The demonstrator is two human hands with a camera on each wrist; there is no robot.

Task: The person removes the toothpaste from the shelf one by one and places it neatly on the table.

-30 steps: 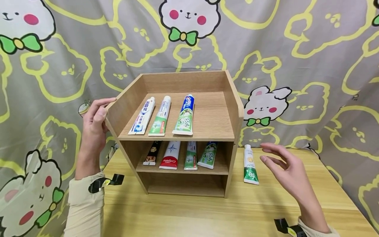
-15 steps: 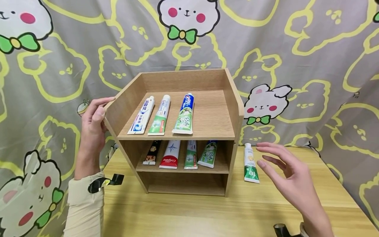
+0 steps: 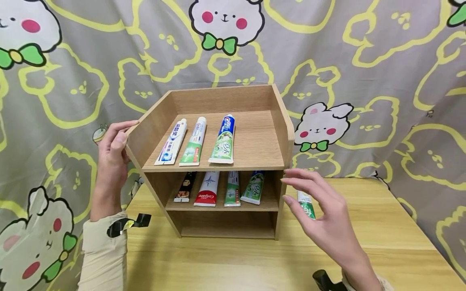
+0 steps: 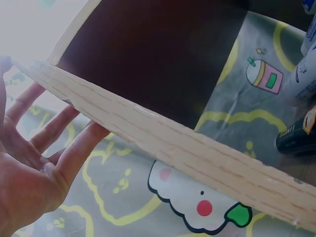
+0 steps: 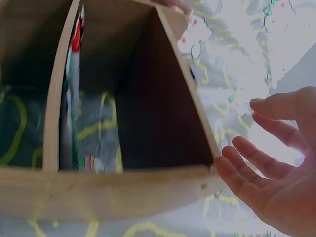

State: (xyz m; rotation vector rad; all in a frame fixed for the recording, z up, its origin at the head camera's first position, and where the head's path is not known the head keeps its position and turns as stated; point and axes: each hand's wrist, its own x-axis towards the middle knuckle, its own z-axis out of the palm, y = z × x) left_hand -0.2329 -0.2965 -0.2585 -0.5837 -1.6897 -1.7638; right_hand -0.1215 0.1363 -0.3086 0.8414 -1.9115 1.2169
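Since a second ago the right hand (image 3: 324, 214) has moved to the left, from above the table toward the right side panel of the wooden shelf (image 3: 287, 133), and now it covers part of the green and white toothpaste tube (image 3: 305, 203) that lies on the table (image 3: 364, 226) just beside the shelf. The fingers of this hand are spread and almost straight, holding nothing; the fingertips are very near the panel, but I cannot tell if they touch it. The left hand (image 3: 114, 147) is as before at the left panel of the shelf, fingers straight along the outside and thumb at the front edge. On the top board lie three toothpaste tubes (image 3: 196, 139) side by side, and four tubes (image 3: 218, 188) lie on the middle board.
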